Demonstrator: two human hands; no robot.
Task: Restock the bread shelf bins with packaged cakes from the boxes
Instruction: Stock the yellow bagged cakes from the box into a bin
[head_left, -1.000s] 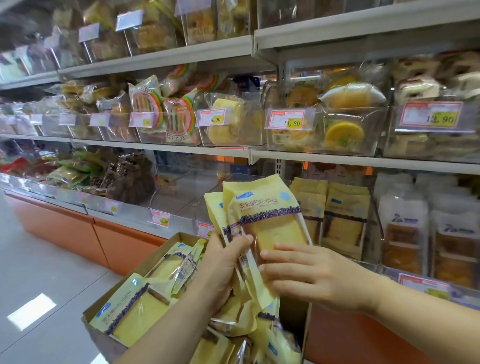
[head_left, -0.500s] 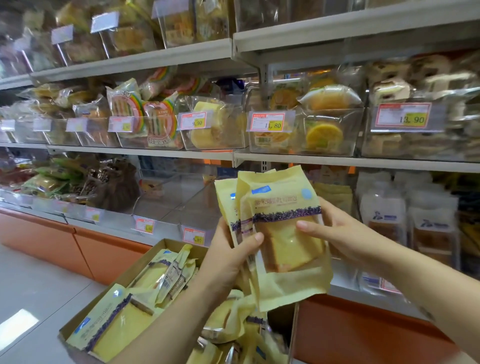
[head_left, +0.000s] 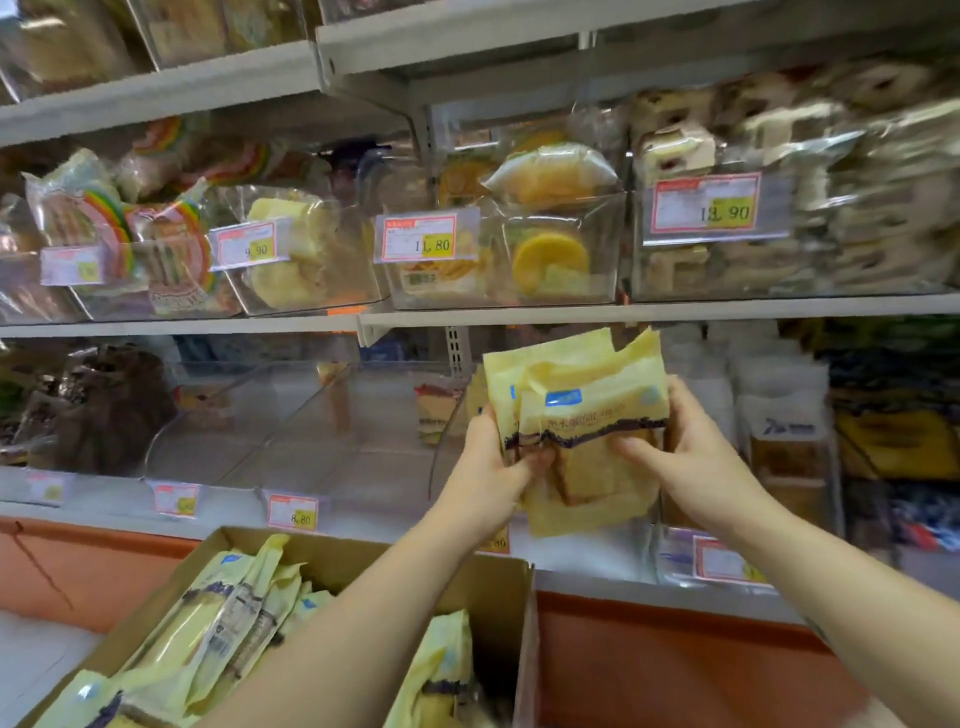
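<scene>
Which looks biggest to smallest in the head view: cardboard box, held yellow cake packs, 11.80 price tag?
1. cardboard box, nearest the camera and cropped by the frame
2. yellow cake packs
3. 11.80 price tag, farther back

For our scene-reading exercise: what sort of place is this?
Probably a shop's bakery aisle: clear bins of wrapped cakes on shelves, price tags on their fronts, a cardboard stock box below.

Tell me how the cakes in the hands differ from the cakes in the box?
The held packets stand upright at the shelf; the box packets lie slanted down in the cardboard box. The left hand and right hand grip the held packets; no hand holds the box packets. Both have yellow wrappers.
</scene>
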